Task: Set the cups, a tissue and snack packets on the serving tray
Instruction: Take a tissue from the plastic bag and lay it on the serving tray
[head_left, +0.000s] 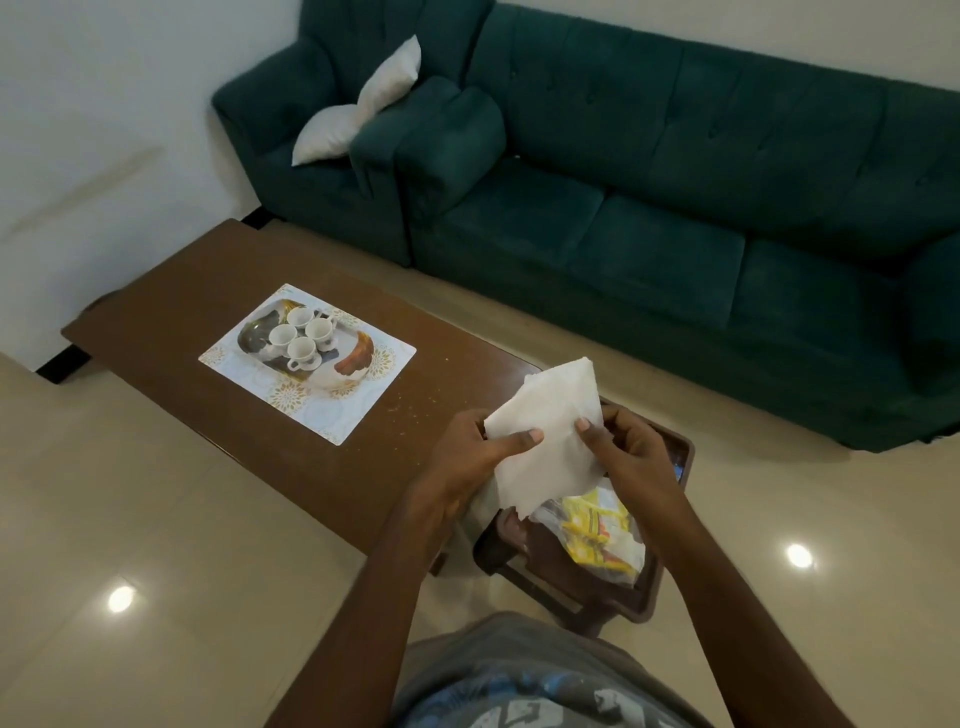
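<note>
Tissue (550, 415): long axis near to far, tip toward sofa (675, 208)
Left hand (467, 454): thumb clamped on one edge
Right hand (631, 454): thumb pinching opposite edge

A long brown wooden counter (171, 306) runs away to the left of the fingers (527, 436). Well apart from them on it lies a white, gold-flowered placemat (337, 410), which bears the serving tray (358, 358) with four white cups (303, 338). Crumbs (410, 402) dot the bare wood between placemat and fingers, and beneath the fingers a dark brown stool (680, 452) holds yellow snack packets (597, 535).
</note>
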